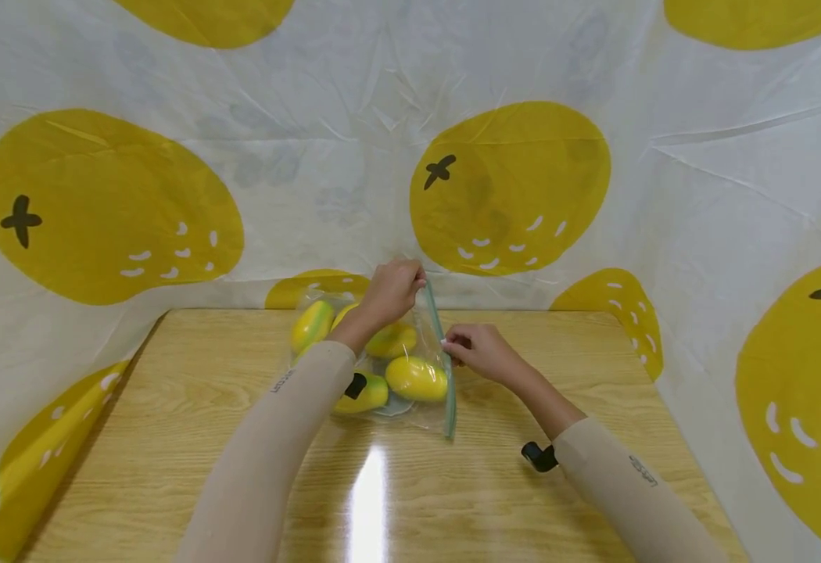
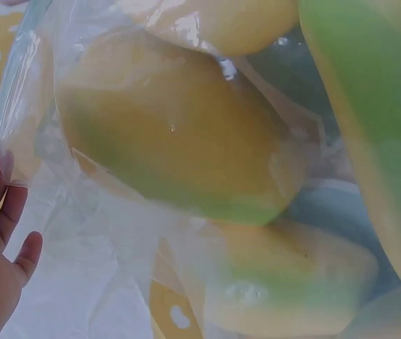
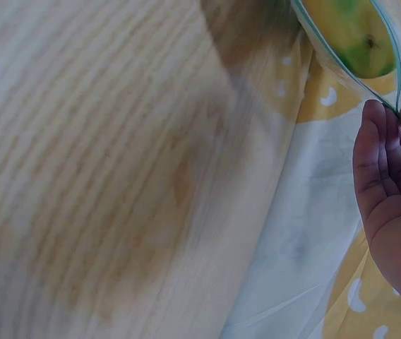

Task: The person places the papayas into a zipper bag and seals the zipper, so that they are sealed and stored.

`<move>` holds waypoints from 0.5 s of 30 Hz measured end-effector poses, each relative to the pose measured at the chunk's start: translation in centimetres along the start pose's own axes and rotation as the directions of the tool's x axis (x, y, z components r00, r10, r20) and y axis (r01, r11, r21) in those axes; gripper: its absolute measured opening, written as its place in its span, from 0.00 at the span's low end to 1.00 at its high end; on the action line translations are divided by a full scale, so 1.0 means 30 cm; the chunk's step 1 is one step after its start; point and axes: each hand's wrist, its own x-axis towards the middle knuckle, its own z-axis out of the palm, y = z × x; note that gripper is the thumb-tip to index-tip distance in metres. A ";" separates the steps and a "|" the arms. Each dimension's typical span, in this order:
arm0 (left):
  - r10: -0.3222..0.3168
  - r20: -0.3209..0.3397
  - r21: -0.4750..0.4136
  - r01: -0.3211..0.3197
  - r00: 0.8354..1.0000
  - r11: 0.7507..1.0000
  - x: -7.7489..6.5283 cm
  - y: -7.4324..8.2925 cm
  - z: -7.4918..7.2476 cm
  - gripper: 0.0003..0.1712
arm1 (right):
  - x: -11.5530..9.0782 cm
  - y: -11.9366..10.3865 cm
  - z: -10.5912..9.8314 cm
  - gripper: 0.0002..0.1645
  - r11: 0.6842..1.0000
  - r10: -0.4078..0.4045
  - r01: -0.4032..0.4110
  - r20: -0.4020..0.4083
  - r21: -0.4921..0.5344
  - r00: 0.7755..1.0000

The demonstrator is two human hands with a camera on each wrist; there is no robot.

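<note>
A clear zip bag with a green-edged mouth lies at the back of the table, its mouth facing right. Inside it are several yellow-green mangoes, which fill the left wrist view as well. At the far end of the mouth my left hand pinches the bag's edge. My right hand pinches the green zip strip about midway along. In the right wrist view the strip spreads into a loop above the right fingertips, with a mango behind it. My left forearm hides part of the bag in the head view.
The wooden table ends just behind the bag. A white cloth with large yellow fruit prints hangs along the back and both sides. Black wrist cameras stick out from my sleeves.
</note>
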 end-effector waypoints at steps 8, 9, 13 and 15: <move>0.007 -0.009 -0.009 -0.007 1.000 1.000 -0.006 -0.006 0.000 0.07 | -0.062 0.008 0.018 0.08 1.000 -0.022 0.022 0.016 0.000 1.000; 0.005 -0.010 -0.010 -0.005 1.000 1.000 -0.006 -0.007 0.001 0.07 | -0.070 0.008 0.022 0.08 1.000 -0.027 0.027 0.016 -0.005 1.000; -0.006 -0.025 0.000 0.006 1.000 1.000 0.000 -0.015 0.000 0.08 | -0.095 0.003 0.037 0.08 0.999 -0.041 0.041 0.005 -0.022 0.999; -0.012 -0.030 0.008 0.012 0.999 1.000 0.004 -0.018 -0.002 0.08 | -0.105 -0.001 0.042 0.09 0.999 -0.041 0.041 0.000 -0.025 0.999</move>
